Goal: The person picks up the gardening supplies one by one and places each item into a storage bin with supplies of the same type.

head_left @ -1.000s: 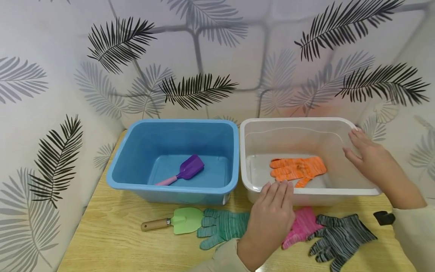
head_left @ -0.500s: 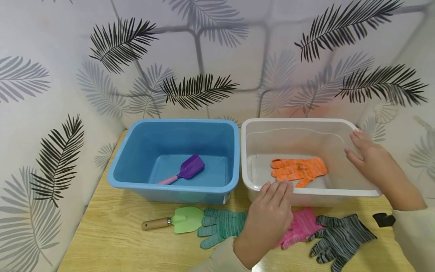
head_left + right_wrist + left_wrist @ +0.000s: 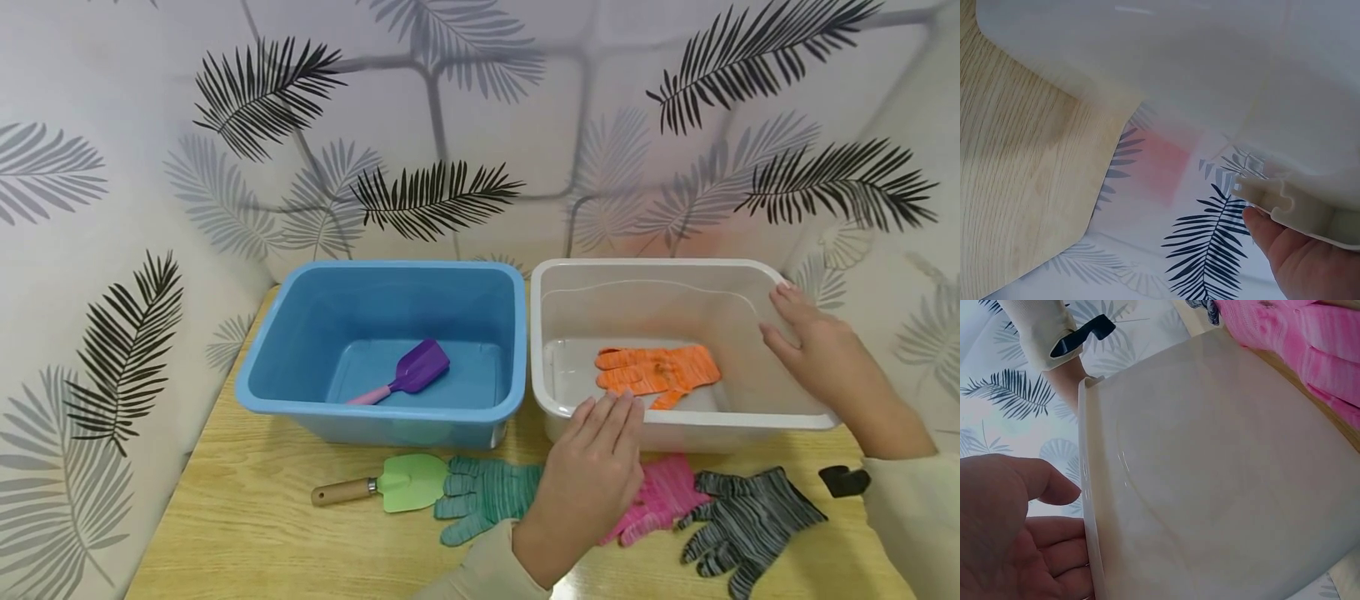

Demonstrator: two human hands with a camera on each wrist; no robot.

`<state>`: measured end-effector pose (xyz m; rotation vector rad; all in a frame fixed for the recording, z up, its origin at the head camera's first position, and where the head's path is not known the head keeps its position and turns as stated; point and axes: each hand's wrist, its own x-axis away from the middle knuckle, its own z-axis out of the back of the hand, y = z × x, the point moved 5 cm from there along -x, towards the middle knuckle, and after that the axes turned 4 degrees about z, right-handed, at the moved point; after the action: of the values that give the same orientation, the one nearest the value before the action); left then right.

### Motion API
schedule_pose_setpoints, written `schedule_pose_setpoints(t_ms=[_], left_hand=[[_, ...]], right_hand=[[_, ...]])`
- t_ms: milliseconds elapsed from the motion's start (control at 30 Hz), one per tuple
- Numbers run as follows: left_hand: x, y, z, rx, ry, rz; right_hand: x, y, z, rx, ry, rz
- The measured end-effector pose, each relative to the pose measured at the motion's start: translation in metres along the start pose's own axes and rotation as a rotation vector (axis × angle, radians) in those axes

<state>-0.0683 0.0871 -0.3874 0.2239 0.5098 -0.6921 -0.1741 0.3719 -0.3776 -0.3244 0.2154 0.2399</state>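
Two hands at white tub, positions unchanged

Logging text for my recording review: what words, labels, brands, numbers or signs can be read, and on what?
No readable text in any view.
The wall covering shows leaf and shell prints.
The dark patch on the orange glove is too blurred to make out.

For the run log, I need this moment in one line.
white tub: orange glove inside | left hand: on near rim | right hand: on right rim

2 plastic tubs, 4 gloves, 2 small shovels
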Motion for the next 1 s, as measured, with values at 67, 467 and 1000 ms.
schedule_pose_setpoints(t_ms=[67, 467, 1000], left_hand=[[0.0, 0.0, 0.001, -0.01, 0.006, -0.009], [-0.003, -0.024, 0.019, 0.074, -0.031, -0.122], [0.019, -0.201, 0.135, 0.033, 0.126, 0.114]], right_hand=[[0.0, -0.001, 0.001, 0.0, 0.0, -0.003], [0.006, -0.009, 0.028, -0.017, 0.432, 0.05], [0.029, -0.127, 0.05, -0.128, 0.672, 0.489]])
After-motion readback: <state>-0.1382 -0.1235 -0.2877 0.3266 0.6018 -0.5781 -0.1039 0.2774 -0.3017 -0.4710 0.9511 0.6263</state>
